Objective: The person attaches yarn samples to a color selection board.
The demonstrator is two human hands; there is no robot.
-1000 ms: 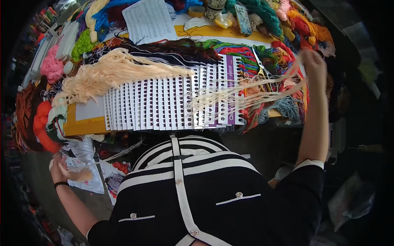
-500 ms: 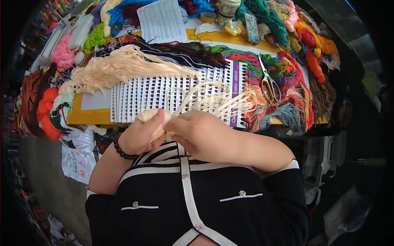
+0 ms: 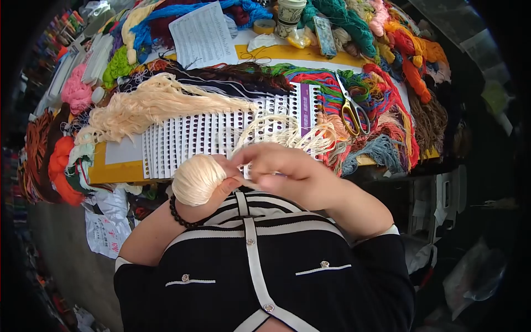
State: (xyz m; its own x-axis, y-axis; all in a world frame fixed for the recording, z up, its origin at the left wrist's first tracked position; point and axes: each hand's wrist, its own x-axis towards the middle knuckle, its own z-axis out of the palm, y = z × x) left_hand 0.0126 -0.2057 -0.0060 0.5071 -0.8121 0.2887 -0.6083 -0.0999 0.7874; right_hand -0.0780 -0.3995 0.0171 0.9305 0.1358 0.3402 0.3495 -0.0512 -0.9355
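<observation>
A round ball of cream thread (image 3: pixel 198 180) rests in my left hand (image 3: pixel 221 195), whose fingers wrap round its right side; a dark bead bracelet is on that wrist. Just right of the ball is my right hand (image 3: pixel 282 170), bent and slightly blurred, with a strand of cream thread between its fingers. Loose cream thread (image 3: pixel 276 130) lies in loops beyond my hands, over white punched cards (image 3: pixel 193 135). A thick peach skein (image 3: pixel 160 102) stretches across the cards' upper left part.
Gold-handled scissors (image 3: pixel 352 110) lie on multicoloured threads at the right. Farther back are a printed sheet (image 3: pixel 203 36), a patterned cup (image 3: pixel 289 16), a phone (image 3: pixel 324 36) and a tape roll (image 3: pixel 264 26). Coloured skeins surround the table; a white bag (image 3: pixel 108 224) hangs at the lower left.
My left hand has turned, bringing the thread ball into full view. My right hand has moved slightly right and its fingers have spread. The table scene has shifted left in view.
</observation>
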